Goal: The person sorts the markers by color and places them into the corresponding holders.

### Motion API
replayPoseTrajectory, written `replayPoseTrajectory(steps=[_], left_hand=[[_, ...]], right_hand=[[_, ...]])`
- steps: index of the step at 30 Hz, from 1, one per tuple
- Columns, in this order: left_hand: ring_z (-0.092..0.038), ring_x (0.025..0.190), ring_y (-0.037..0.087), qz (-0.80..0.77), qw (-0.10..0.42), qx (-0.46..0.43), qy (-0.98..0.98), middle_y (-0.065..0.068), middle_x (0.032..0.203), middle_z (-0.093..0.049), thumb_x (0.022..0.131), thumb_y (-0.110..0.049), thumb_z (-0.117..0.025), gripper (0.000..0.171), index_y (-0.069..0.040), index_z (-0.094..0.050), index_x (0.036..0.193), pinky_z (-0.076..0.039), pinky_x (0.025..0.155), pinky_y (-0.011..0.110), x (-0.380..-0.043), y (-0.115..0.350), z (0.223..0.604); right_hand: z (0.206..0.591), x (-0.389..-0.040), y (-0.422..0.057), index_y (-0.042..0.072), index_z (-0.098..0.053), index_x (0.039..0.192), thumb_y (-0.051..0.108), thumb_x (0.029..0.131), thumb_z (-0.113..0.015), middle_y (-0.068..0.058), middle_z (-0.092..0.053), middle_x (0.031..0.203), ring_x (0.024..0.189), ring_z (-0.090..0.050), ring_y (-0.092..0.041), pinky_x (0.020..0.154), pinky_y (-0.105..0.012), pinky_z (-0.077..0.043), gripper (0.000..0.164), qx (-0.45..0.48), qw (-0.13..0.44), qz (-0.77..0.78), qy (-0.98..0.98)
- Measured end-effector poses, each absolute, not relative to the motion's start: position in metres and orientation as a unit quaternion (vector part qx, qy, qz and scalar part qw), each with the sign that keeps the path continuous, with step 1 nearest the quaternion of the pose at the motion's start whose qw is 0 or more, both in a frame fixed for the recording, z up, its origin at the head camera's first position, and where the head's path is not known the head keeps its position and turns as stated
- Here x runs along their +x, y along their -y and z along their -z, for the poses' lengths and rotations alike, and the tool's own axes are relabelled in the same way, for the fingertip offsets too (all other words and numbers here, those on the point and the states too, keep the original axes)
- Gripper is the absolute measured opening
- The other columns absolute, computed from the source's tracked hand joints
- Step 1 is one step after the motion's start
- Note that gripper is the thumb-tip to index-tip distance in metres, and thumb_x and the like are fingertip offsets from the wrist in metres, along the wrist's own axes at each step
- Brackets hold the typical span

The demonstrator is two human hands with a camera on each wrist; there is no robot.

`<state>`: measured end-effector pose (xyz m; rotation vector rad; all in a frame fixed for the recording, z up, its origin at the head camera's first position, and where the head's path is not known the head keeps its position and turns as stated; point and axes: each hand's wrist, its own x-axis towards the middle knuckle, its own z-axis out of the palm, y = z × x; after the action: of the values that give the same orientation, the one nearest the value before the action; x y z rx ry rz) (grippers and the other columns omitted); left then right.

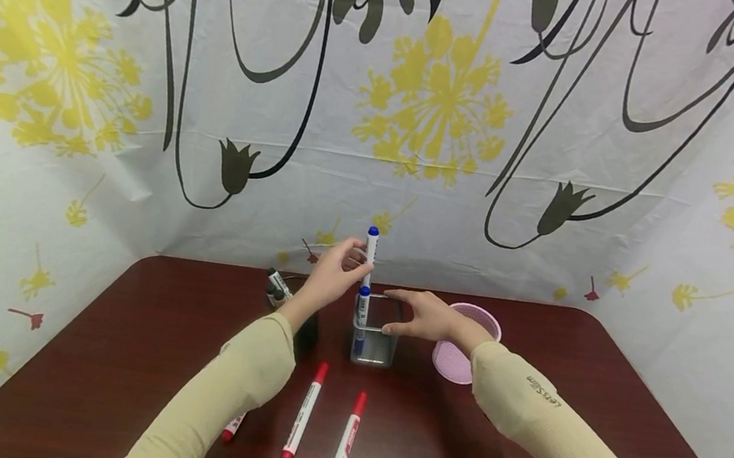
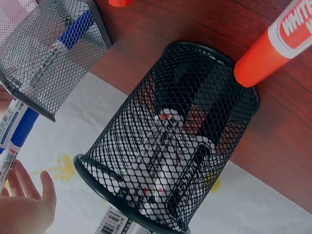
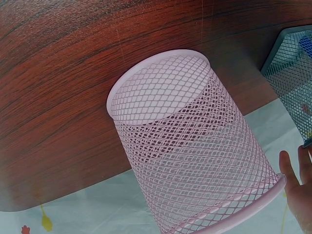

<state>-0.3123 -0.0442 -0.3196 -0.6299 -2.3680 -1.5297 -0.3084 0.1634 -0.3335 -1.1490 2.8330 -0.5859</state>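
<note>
Marker [image 1: 363, 307] in holder [image 1: 382, 350], between left cup [image 1: 307, 336] and right cup [image 1: 454, 363].

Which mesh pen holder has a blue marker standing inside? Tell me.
The gray rectangular pen holder, in the middle; the round black pen holder contains black-and-white markers, the round pink pen holder shows none.

Arms [image 1: 233, 374] extend forward, left fingers [image 1: 354, 244] bent (right fingers [image 1: 405, 294] parted).

White marker [image 1: 371, 248] (blue-capped), upright, near standing grey mesh holder [image 1: 382, 349]
</note>
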Motion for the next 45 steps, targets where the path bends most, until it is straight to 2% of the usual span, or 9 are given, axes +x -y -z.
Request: replayPoseTrajectory(steps=[10, 20, 24, 30, 35, 42, 45], left_hand=[[-0.058, 0.084, 0.017, 0.518, 0.108, -0.219, 0.820, 0.005, 0.097, -0.059, 0.085, -0.018, -0.060, 0.029, -0.009, -0.051, 0.111, -0.047, 0.070, 0.030, -0.314, 0.042, 0.332], [-0.058, 0.081, 0.017, 0.513, 0.106, -0.219, 0.823, 0.004, 0.091, -0.060, 0.085, -0.018, -0.060, 0.022, -0.008, -0.054, 0.104, -0.046, 0.070, 0.029, -0.310, 0.043, 0.342], [-0.058, 0.082, 0.016, 0.506, 0.106, -0.215, 0.829, 0.003, 0.092, -0.060, 0.085, -0.020, -0.060, 0.021, -0.007, -0.057, 0.101, -0.046, 0.071, 0.029, -0.308, 0.043, 0.343], [-0.058, 0.080, 0.014, 0.495, 0.111, -0.207, 0.837, 0.002, 0.089, -0.061, 0.084, -0.025, -0.061, 0.023, -0.007, -0.058, 0.099, -0.046, 0.070, 0.029, -0.308, 0.043, 0.344], [-0.058, 0.079, 0.015, 0.491, 0.117, -0.212, 0.837, 0.002, 0.088, -0.062, 0.085, -0.024, -0.060, 0.022, -0.009, -0.058, 0.101, -0.046, 0.069, 0.030, -0.307, 0.043, 0.345], [-0.058, 0.080, 0.013, 0.456, 0.119, -0.217, 0.855, 0.000, 0.088, -0.061, 0.085, -0.027, -0.059, 0.020, -0.010, -0.061, 0.095, -0.046, 0.067, 0.028, -0.305, 0.042, 0.343], [-0.057, 0.079, 0.012, 0.445, 0.114, -0.219, 0.861, -0.001, 0.086, -0.062, 0.085, -0.028, -0.058, 0.020, -0.011, -0.062, 0.094, -0.046, 0.066, 0.027, -0.304, 0.041, 0.343]], right_hand=[[0.333, -0.308, -0.163, 0.004, -0.045, 0.128, 0.042, 0.076, -0.065, -0.011, -0.050, 0.123, 0.106, -0.049, -0.023, 0.087, -0.040, -0.038, 0.068, -0.372, 0.007, 0.178, -0.911], [0.334, -0.308, -0.164, 0.001, -0.045, 0.127, 0.042, 0.076, -0.065, -0.011, -0.053, 0.118, 0.092, -0.052, -0.019, 0.081, -0.038, -0.041, 0.069, -0.378, 0.000, 0.179, -0.908], [0.334, -0.308, -0.164, 0.000, -0.045, 0.127, 0.041, 0.076, -0.065, -0.012, -0.052, 0.120, 0.099, -0.052, -0.020, 0.084, -0.038, -0.040, 0.069, -0.382, -0.004, 0.180, -0.907], [0.334, -0.307, -0.164, 0.001, -0.045, 0.128, 0.042, 0.076, -0.065, -0.012, -0.051, 0.121, 0.096, -0.052, -0.019, 0.084, -0.039, -0.040, 0.069, -0.371, 0.003, 0.180, -0.911], [0.334, -0.306, -0.164, 0.003, -0.045, 0.128, 0.042, 0.076, -0.065, -0.011, -0.049, 0.123, 0.101, -0.051, -0.020, 0.086, -0.040, -0.039, 0.069, -0.364, 0.006, 0.177, -0.914], [0.333, -0.304, -0.163, 0.002, -0.044, 0.128, 0.042, 0.076, -0.065, -0.011, -0.051, 0.120, 0.081, -0.049, -0.019, 0.079, -0.037, -0.040, 0.069, -0.369, 0.009, 0.179, -0.912], [0.334, -0.303, -0.163, 0.002, -0.045, 0.128, 0.042, 0.076, -0.065, -0.012, -0.053, 0.118, 0.078, -0.049, -0.021, 0.076, -0.035, -0.040, 0.069, -0.373, 0.007, 0.180, -0.910]])
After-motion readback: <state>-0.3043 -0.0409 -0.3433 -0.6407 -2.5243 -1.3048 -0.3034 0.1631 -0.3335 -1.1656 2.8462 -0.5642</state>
